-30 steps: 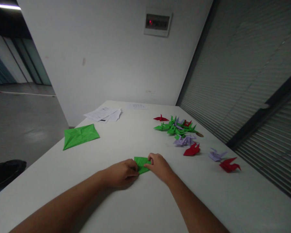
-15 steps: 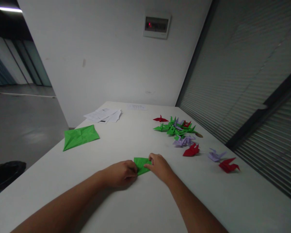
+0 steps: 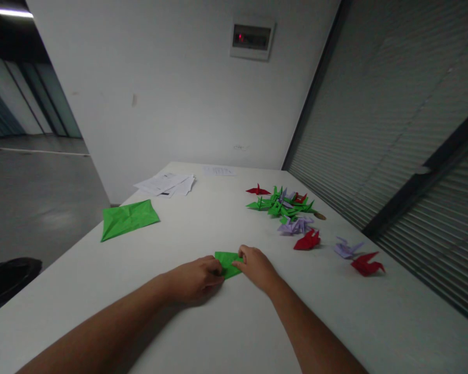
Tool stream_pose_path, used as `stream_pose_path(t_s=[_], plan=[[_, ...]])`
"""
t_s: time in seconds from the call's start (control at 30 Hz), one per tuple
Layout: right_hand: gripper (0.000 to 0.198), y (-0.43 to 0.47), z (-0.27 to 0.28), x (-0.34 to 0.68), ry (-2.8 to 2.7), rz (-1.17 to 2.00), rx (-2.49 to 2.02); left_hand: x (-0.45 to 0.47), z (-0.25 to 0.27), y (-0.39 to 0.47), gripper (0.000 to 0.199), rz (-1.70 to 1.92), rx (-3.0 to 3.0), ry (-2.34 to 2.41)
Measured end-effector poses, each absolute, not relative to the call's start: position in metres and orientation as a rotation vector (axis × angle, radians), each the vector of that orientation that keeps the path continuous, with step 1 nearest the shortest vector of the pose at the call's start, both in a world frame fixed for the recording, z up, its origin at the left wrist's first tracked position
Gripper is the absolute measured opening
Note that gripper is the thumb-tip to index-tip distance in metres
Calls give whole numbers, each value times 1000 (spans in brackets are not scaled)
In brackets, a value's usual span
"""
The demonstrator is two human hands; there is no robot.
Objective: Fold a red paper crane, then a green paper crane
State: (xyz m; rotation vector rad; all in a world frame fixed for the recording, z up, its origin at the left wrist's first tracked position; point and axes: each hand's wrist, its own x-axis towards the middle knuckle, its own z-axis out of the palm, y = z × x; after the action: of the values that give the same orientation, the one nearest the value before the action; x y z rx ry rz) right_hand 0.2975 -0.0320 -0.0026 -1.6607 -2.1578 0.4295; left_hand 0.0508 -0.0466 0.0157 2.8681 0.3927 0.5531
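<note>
A small folded piece of green paper point(image 3: 229, 265) lies on the white table point(image 3: 203, 332) between my two hands. My left hand point(image 3: 198, 278) grips its left edge, fingers curled and thumb low on the near corner. Its right side is pinched between the thumb and bent fingers of my right hand point(image 3: 255, 265). Both hands rest at the tabletop, and part of the paper is covered by the fingers.
Several green, lilac and red folded paper cranes point(image 3: 281, 202) are heaped at the back right, and a red crane point(image 3: 367, 265) sits nearer. A creased green sheet point(image 3: 130, 219) lies left. Printed papers point(image 3: 166, 184) are behind it. A black bin point(image 3: 11, 280) stands beside the table.
My left hand has shifted slightly right along the green paper, its thumb a little further over the near edge. My right hand keeps nearly the same pinch.
</note>
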Motion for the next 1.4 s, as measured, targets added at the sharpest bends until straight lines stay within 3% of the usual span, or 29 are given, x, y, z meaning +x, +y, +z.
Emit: stream_pose_path(t_s=[0.5, 1.03, 1.2, 1.4], plan=[[42, -34, -2, 305, -2213, 321, -1632, 55, 18, -43, 22, 525, 2917, 230], [29, -27, 4, 320, -2188, 353, -1698, 48, 21, -40, 20, 442, 2920, 175], [8, -31, 7, 311, -2208, 347, -1415, 49, 21, -41, 21, 481, 2926, 232], [19, -37, -1, 296, -2419, 418, -1047, 48, 18, -41, 20, 542, 2842, 323]])
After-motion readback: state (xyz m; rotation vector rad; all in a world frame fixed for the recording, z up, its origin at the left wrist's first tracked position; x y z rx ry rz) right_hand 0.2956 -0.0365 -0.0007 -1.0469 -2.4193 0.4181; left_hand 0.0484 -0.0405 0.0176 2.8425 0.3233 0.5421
